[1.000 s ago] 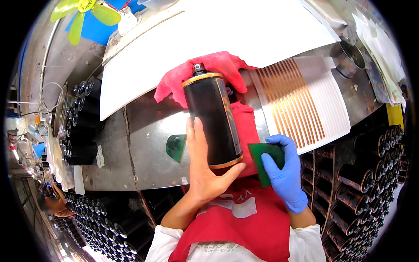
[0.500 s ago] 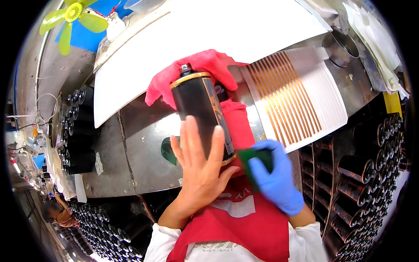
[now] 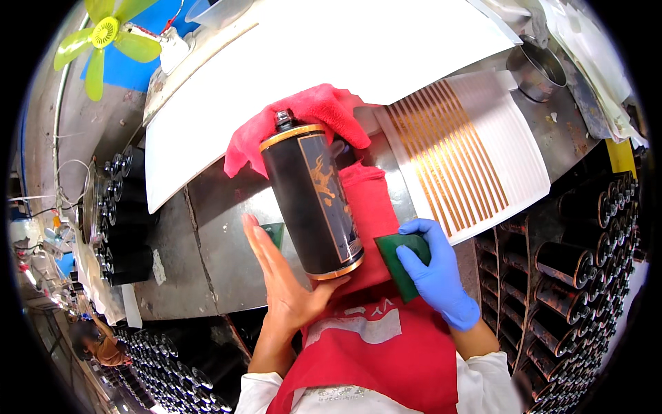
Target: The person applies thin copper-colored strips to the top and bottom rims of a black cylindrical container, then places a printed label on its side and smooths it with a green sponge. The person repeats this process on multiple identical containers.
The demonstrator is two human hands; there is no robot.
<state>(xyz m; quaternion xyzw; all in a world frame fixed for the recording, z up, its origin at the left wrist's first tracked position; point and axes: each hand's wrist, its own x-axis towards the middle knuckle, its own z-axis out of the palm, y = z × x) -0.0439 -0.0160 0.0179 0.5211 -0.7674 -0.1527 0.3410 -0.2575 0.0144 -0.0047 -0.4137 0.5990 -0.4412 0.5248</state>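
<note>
A black cylindrical bottle (image 3: pixel 293 200) with gold rims lies on a pink cloth (image 3: pixel 372 200), its neck pointing away from me. A dark panel with a gold figure faces up along its right side. My left hand (image 3: pixel 286 290) is bare and open beside the bottle's lower left, fingers stretched out. Its thumb reaches under the near rim; whether it touches cannot be seen clearly. In a blue glove, my right hand (image 3: pixel 438 276) grips a green flat scraper (image 3: pixel 398 262) right of the bottle's near end. Another green flat piece (image 3: pixel 276 234) lies on the table behind my left fingers.
A white sheet with gold strips (image 3: pixel 455 159) lies on the metal table (image 3: pixel 227 238) at right, near a metal pot (image 3: pixel 536 69). Large white paper (image 3: pixel 310 52) covers the back. Bottles fill racks (image 3: pixel 565 297) at right and lower left. A green fan (image 3: pixel 105 32) stands far left.
My left hand has come off the bottle's body, moving left and down. The bottle has turned, so its decorated panel shows more. My right hand still holds the scraper.
</note>
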